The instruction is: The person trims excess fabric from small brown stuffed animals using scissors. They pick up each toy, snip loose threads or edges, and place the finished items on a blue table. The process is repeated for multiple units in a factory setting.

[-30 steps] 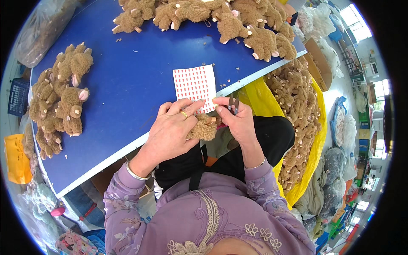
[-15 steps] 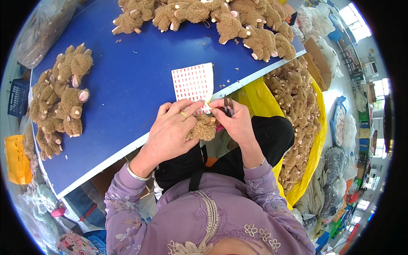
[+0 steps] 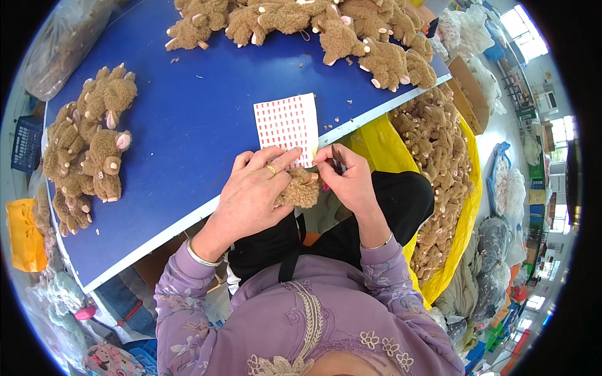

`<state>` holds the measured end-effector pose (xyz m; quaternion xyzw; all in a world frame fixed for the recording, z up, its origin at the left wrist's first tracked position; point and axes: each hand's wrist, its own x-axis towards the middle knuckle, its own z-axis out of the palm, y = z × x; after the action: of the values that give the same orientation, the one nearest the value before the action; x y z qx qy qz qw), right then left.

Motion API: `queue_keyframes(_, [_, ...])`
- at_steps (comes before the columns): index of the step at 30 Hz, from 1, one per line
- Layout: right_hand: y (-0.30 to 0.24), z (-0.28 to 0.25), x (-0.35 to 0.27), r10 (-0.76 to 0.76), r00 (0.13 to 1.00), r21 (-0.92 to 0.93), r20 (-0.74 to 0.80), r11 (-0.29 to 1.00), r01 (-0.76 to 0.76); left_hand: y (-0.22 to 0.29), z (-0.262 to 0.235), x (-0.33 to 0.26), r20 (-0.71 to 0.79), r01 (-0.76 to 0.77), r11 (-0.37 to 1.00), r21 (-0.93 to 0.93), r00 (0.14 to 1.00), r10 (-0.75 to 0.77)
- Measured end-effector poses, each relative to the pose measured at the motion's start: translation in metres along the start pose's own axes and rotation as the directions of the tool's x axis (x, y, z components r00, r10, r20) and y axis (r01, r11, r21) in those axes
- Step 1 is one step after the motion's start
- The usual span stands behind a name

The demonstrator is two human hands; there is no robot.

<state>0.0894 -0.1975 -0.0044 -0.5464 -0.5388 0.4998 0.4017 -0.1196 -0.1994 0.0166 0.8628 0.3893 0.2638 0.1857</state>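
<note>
At the table's near edge my left hand (image 3: 254, 187) is closed round a small brown plush toy (image 3: 301, 191). Its fingers also lie over the lower part of a white sheet (image 3: 285, 122) with rows of small red stickers. My right hand (image 3: 352, 183) is just right of the sheet, thumb and index finger pinched together at its lower right edge. Whether a sticker is between those fingertips cannot be made out. A small dark two-bladed tool (image 3: 338, 160), like thread snips, is tucked in the same hand. The toy's lower part is hidden by the left hand.
The blue table (image 3: 182, 125) carries a pile of plush toys (image 3: 91, 150) on the left and another row (image 3: 282, 19) along the back. At my right, a yellow sack (image 3: 467, 232) full of such toys stands beside my knee. A clear plastic bag (image 3: 66, 47) sits back left.
My right hand has shifted slightly to the right, away from the left fingers. The sheet's right edge, bent under the fingers before, now lies flatter. My left hand and the toy stay put.
</note>
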Motion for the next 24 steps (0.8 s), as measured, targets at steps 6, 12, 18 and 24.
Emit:
queue_keyframes(6, [-0.003, 0.000, -0.001, -0.020, 1.000, -0.023, 0.004, 1.000, 0.020, 0.000, 0.001, 0.000, -0.015, -0.001, 1.000, -0.004, 1.000, 0.000])
queue_keyframes(12, [-0.008, 0.000, 0.000, 0.005, 1.000, -0.059, -0.003, 0.998, -0.005, 0.000, 0.001, 0.000, -0.017, -0.002, 1.000, -0.010, 1.000, 0.002])
queue_keyframes(18, [0.002, -0.008, -0.004, -0.021, 1.000, -0.052, -0.011, 0.998, 0.021, 0.001, 0.000, 0.000, -0.018, -0.003, 1.000, -0.016, 1.000, 0.003])
queue_keyframes(24, [0.004, -0.017, -0.005, -0.170, 0.985, -0.089, -0.043, 0.982, 0.166, 0.001, -0.001, 0.000, -0.013, 0.001, 1.000, -0.010, 1.000, -0.001])
